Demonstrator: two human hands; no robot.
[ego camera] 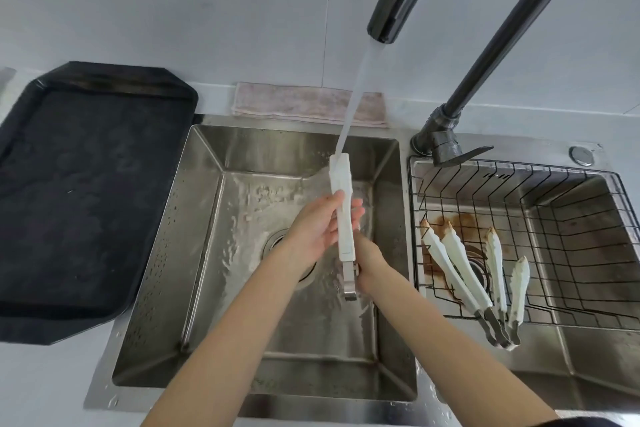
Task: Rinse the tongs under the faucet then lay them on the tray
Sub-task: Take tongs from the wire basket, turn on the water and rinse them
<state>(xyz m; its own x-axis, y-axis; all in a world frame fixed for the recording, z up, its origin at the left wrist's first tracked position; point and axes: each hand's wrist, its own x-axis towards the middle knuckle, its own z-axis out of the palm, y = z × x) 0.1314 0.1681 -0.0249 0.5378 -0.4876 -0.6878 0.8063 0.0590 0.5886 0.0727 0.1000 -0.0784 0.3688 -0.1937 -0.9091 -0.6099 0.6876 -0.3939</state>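
Note:
White tongs [343, 194] with a metal hinge end stand nearly upright over the left sink basin [207, 253]. Water from the dark faucet [388, 21] falls onto their tips. My left hand [318, 225] cups the middle of the tongs from the left, fingers wrapped around them. My right hand [370, 263] grips their lower end near the metal hinge, partly hidden behind the tongs. The black tray [86, 201] lies on the counter to the left of the sink.
Two more pairs of white tongs [464, 274] with stained tips lie in a wire basket [554, 253] in the right basin. A folded pinkish cloth [308, 104] lies behind the left basin. The faucet lever [460, 154] sits between the basins.

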